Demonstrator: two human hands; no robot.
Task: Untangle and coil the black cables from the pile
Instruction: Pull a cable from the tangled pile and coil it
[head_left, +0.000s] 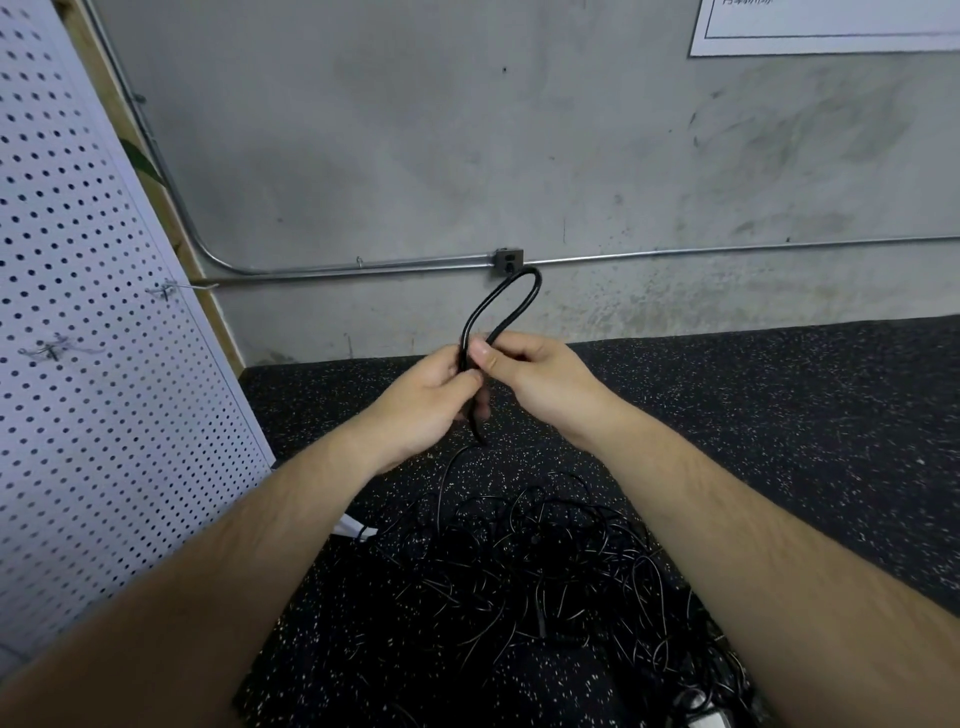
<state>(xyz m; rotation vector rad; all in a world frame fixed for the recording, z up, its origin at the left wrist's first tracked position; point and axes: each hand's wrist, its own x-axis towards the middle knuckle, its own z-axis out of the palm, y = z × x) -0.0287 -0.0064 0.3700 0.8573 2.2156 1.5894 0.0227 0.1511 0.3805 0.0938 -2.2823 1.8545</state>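
Gripping a black cable with both hands, raised above the speckled floor and in front of a grey wall. Left hand closed round the doubled strands, with fingers curled and the thumb pressed down onto them. Right hand just beside it and touching, with fingers pinching the same strands from the other side. Folded above the hands into a narrow loop, long axis near upright and leaning a little right, closed bend pointing up toward the outlet box on the metal conduit. Below the left hand, hanging down as a single thin strand toward the pile. Spread on the floor between the forearms, nearer the body than the hands: many thin black strands crossed and looped over one another, pointing no one way. Cannot tell which strand in that heap joins the held one. At the left, leaning: a white pegboard with a few metal hooks. High on the wall at the right: the corner of a white sheet, print too small to read.
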